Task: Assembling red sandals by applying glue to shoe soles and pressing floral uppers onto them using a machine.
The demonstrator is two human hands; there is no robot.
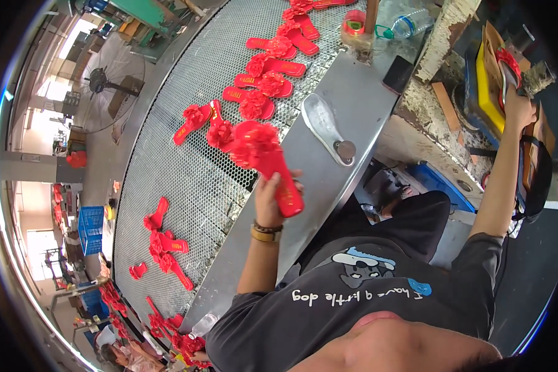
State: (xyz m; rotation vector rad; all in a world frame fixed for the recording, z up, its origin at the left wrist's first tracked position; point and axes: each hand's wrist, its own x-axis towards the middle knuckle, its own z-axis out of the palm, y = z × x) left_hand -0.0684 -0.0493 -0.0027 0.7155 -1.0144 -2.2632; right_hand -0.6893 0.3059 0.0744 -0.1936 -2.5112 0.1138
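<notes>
My left hand grips a red slide sandal by its sole. A large ruffled red flower covers the sandal's strap, and the sandal is held above the edge of the metal work surface. Off to the far right, my right hand is closed around a second sandal with a red upper; its sole shows pale and is partly covered by my fingers. That hand is beside a yellow-edged block on the machine. A silver sole-shaped plate with a round disc lies on the metal ledge between my hands.
Many red flower sandals lie on a perforated conveyor. A black phone, a plastic bottle and a tape-holding container are at the ledge's far end. A fan stands left; another person works lower left.
</notes>
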